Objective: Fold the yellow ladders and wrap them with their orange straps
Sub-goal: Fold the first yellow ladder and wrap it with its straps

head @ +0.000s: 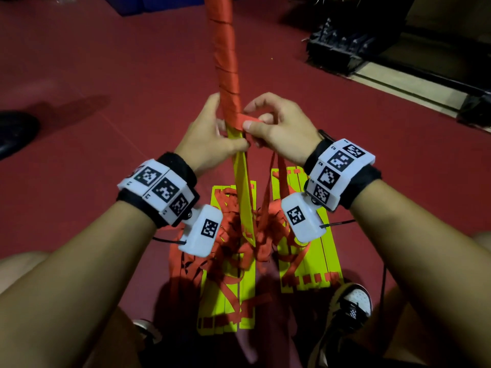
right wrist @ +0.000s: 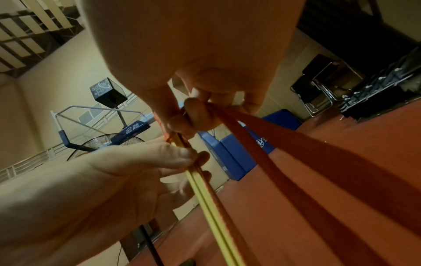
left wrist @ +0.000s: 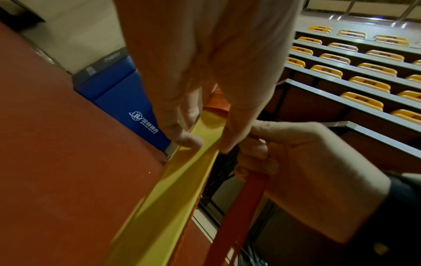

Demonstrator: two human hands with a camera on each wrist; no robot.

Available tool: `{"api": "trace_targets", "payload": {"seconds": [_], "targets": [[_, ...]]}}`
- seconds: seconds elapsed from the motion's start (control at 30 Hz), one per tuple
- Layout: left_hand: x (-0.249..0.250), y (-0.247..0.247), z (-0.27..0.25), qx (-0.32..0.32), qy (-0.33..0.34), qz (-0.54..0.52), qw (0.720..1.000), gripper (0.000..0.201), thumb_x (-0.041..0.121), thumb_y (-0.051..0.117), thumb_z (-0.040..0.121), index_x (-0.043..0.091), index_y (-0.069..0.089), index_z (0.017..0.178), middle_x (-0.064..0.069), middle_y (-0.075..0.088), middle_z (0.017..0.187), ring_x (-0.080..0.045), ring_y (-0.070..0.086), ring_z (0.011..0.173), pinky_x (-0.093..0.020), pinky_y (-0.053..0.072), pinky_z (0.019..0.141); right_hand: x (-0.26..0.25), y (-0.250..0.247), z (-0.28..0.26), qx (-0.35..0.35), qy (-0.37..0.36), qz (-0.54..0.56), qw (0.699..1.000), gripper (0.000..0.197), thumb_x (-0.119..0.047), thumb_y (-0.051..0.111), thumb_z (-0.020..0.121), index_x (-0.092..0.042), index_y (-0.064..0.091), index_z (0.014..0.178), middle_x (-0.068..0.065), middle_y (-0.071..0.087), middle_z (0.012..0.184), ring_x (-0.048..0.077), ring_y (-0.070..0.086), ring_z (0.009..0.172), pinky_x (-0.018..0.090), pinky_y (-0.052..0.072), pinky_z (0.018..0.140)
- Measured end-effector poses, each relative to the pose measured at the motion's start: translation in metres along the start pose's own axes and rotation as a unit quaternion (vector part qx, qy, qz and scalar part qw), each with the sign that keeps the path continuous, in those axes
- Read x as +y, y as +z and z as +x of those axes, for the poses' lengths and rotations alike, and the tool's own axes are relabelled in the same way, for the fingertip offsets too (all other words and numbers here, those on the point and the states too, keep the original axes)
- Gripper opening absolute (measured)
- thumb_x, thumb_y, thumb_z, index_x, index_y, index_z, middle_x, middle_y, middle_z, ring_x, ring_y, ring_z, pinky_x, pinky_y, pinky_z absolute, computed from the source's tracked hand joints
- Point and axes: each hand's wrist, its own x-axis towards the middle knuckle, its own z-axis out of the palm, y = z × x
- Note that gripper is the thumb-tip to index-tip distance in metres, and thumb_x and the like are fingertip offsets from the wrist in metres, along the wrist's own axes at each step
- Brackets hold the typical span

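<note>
A folded yellow ladder bundle (head: 243, 181) stands upright in front of me, its upper length wound in orange strap (head: 225, 62). My left hand (head: 210, 134) grips the bundle just below the wrapped part, thumb and fingers round the yellow slats (left wrist: 200, 135). My right hand (head: 268, 123) pinches the loose orange strap (right wrist: 273, 144) and holds a turn across the bundle at the wrap's lower edge. The strap's free length hangs down toward the floor. More yellow ladder slats (head: 310, 256) lie flat below, tangled with orange straps (head: 239, 248).
I crouch on a dark red sports floor (head: 106, 75), my shoes (head: 348, 306) beside the slats. A black rack (head: 337, 49) stands far right, blue padding (left wrist: 118, 93) lies ahead, and someone's dark shoe (head: 13, 134) is at the left edge. Rows of stadium seats (left wrist: 355, 72) rise on the right.
</note>
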Motion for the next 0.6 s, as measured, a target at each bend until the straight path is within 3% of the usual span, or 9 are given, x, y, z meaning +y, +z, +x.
{"api": "trace_targets", "payload": {"seconds": [0.07, 0.17, 0.33, 0.4, 0.47, 0.53, 0.6], "targets": [[0.0042, -0.0006, -0.0007, -0.002, 0.002, -0.027, 1.000, 0.084, 0.003, 0.079, 0.068, 0.022, 0.041, 0.140, 0.008, 0.073, 0.081, -0.017, 0.070, 0.074, -0.048, 0.062, 0.080, 0.0033, -0.0025, 0.0014, 0.009, 0.001, -0.019, 1.000, 0.032, -0.039, 0.070, 0.076, -0.018, 0.065, 0.100, -0.009, 0.059, 0.050, 0.012, 0.058, 0.050, 0.038, 0.050, 0.064], [0.0054, -0.0033, -0.0017, -0.033, -0.005, -0.066, 0.997, 0.089, -0.015, 0.074, 0.077, 0.015, 0.033, 0.151, -0.002, 0.069, 0.092, -0.014, 0.066, 0.078, -0.037, 0.059, 0.079, 0.0083, -0.0052, 0.0019, 0.020, 0.002, -0.020, 1.000, 0.043, -0.053, 0.072, 0.072, -0.019, 0.069, 0.099, -0.011, 0.053, 0.046, 0.009, 0.052, 0.046, 0.033, 0.044, 0.058], [0.0106, -0.0031, -0.0048, -0.081, 0.014, -0.068, 0.994, 0.070, -0.018, 0.063, 0.071, 0.016, 0.048, 0.130, -0.008, 0.071, 0.114, -0.015, 0.073, 0.099, -0.035, 0.058, 0.082, 0.0081, -0.0016, 0.0008, -0.002, -0.010, -0.023, 1.000, 0.055, -0.064, 0.069, 0.067, -0.022, 0.074, 0.102, -0.012, 0.051, 0.048, 0.012, 0.048, 0.049, 0.034, 0.042, 0.058], [0.0104, -0.0018, -0.0047, -0.089, 0.023, -0.068, 0.993, 0.070, -0.023, 0.058, 0.073, 0.012, 0.048, 0.133, -0.012, 0.072, 0.121, -0.020, 0.073, 0.105, -0.037, 0.059, 0.083, 0.0074, -0.0010, -0.0005, -0.008, -0.022, -0.027, 0.999, 0.050, -0.063, 0.067, 0.070, -0.025, 0.076, 0.101, -0.014, 0.053, 0.049, 0.010, 0.048, 0.050, 0.032, 0.041, 0.058], [0.0098, -0.0010, -0.0045, -0.097, 0.036, -0.069, 0.992, 0.070, -0.027, 0.055, 0.075, 0.010, 0.047, 0.135, -0.018, 0.071, 0.122, -0.023, 0.073, 0.101, -0.038, 0.060, 0.083, 0.0080, -0.0029, -0.0014, -0.001, -0.028, -0.028, 0.999, 0.043, -0.059, 0.068, 0.074, -0.025, 0.076, 0.098, -0.015, 0.053, 0.049, 0.009, 0.048, 0.050, 0.031, 0.041, 0.058], [0.0084, -0.0005, -0.0039, -0.100, 0.044, -0.075, 0.991, 0.070, -0.030, 0.052, 0.077, 0.012, 0.047, 0.134, -0.018, 0.072, 0.119, -0.024, 0.073, 0.095, -0.035, 0.060, 0.080, 0.0087, -0.0050, -0.0009, 0.012, -0.029, -0.029, 0.999, 0.037, -0.058, 0.069, 0.074, -0.022, 0.074, 0.084, -0.013, 0.052, 0.048, 0.009, 0.049, 0.050, 0.032, 0.041, 0.058], [0.0072, -0.0001, -0.0035, -0.097, 0.044, -0.092, 0.990, 0.074, -0.032, 0.046, 0.079, 0.016, 0.047, 0.135, -0.019, 0.073, 0.114, -0.027, 0.072, 0.093, -0.031, 0.059, 0.077, 0.0090, -0.0055, 0.0001, 0.024, -0.022, -0.025, 0.999, 0.044, -0.060, 0.070, 0.071, -0.016, 0.064, 0.071, -0.009, 0.051, 0.048, 0.011, 0.049, 0.050, 0.034, 0.042, 0.057]]}}
